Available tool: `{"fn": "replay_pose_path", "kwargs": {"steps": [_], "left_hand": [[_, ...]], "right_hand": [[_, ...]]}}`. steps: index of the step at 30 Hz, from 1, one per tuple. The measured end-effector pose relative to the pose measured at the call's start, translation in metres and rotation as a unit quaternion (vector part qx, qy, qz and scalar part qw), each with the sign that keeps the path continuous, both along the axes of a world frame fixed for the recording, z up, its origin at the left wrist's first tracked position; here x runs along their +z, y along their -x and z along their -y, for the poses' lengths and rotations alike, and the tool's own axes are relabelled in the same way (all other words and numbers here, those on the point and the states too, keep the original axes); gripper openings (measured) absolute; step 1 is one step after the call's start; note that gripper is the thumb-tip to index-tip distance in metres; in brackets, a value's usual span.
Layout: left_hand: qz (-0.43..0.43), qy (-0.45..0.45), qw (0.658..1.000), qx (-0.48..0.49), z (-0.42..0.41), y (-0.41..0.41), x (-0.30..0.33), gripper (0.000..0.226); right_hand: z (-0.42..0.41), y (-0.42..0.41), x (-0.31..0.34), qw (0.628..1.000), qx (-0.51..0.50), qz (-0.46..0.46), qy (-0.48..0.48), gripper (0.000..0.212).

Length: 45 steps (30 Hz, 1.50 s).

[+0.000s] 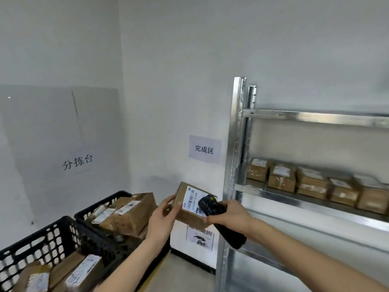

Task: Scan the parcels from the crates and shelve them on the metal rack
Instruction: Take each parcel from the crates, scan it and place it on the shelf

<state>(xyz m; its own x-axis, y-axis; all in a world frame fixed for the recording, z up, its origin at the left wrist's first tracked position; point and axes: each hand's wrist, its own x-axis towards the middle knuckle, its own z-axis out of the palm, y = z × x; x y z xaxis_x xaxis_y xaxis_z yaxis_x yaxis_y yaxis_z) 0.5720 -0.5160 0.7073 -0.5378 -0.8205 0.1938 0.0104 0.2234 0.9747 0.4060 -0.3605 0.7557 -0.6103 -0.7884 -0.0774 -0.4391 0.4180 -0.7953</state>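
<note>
- Our left hand (162,216) gripped the parcel (190,202), fingers curled round its left edge, held between the crates (69,234) and the metal rack (237,144).
- Our right hand (228,216) clasped the black scanner (212,207), its head over the parcel's label (190,198).

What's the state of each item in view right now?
parcel: held up by left hand, label facing camera
scanner: gripped in right hand, head over the label
far crate: piled with parcels
near crate: holds parcels
rack: row of parcels on middle shelf
</note>
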Motion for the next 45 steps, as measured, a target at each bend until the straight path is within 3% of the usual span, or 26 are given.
{"fn": "replay_pose_path", "kwargs": {"steps": [7,13,18,25,33,45], "left_hand": [[0.012,0.031,0.994,-0.107,-0.114,0.105,0.020,0.034],[-0.005,0.036,0.983,-0.179,-0.251,0.194,0.044,0.032],[-0.001,0.048,0.971,-0.232,-0.363,0.246,0.049,0.037],[0.000,0.072,0.958,-0.278,-0.481,0.291,0.054,0.035],[0.001,0.085,0.953,-0.292,-0.542,0.319,0.063,0.040],[0.001,0.074,0.942,-0.328,-0.555,0.339,0.075,0.046]], "right_hand": [[-0.158,0.074,0.017,0.995,-0.097,-0.030,-0.022,0.037],[-0.322,0.130,0.037,0.978,-0.168,-0.095,-0.074,0.053],[-0.442,0.158,0.052,0.948,-0.227,-0.181,-0.129,0.067],[-0.574,0.172,0.062,0.902,-0.267,-0.255,-0.223,0.060],[-0.644,0.177,0.064,0.879,-0.301,-0.255,-0.267,0.061],[-0.655,0.184,0.073,0.860,-0.327,-0.281,-0.273,0.055]]}}
